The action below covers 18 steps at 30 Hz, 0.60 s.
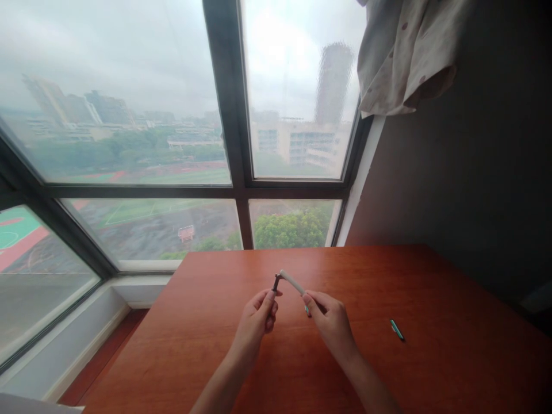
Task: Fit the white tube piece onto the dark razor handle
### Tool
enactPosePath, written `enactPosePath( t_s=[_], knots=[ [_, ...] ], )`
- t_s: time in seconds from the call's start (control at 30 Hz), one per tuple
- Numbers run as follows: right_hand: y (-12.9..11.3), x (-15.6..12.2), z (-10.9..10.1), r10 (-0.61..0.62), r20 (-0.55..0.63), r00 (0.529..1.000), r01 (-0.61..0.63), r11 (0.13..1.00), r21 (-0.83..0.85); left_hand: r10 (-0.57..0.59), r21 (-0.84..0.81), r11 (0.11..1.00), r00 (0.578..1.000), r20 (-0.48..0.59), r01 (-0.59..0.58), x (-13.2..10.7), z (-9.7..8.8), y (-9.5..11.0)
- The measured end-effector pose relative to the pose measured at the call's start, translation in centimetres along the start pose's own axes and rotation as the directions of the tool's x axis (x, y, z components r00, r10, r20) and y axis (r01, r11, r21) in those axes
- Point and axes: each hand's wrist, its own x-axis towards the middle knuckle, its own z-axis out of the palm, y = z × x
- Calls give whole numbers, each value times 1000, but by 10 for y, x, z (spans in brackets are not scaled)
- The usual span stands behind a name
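Left grip (259, 314) pinches a dark rod (275, 283), pointing up-right; right grip (331, 317) pinches a pale stick (293, 281), long axis slanting up-left.

Left hand (260, 313) grips a slim dark piece (276, 283), top end up. Right hand (331, 317) pinches a pale rod (293, 282), slanting up leftward; its far end sits at the dark piece's top, contact unclear. Both above reddish-brown table (194, 339). Small green-and-dark object (397, 329) lies to the right, apart. Behind: gray-framed window (235, 115); buttoned garment (401, 63) hanging upper right.
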Motion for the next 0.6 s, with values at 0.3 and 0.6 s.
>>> enactPosePath(
  t_s=[0.3,0.6],
  knots=[
    [-1,0,-1,-4,-10,1000,4,1000,-11,23,21,1000,1000,-9,-23,1,-2,-2],
    [-2,-1,-1,-18,-14,1000,18,1000,-23,13,17,1000,1000,-6,-13,1,-1,-2]
  ],
)
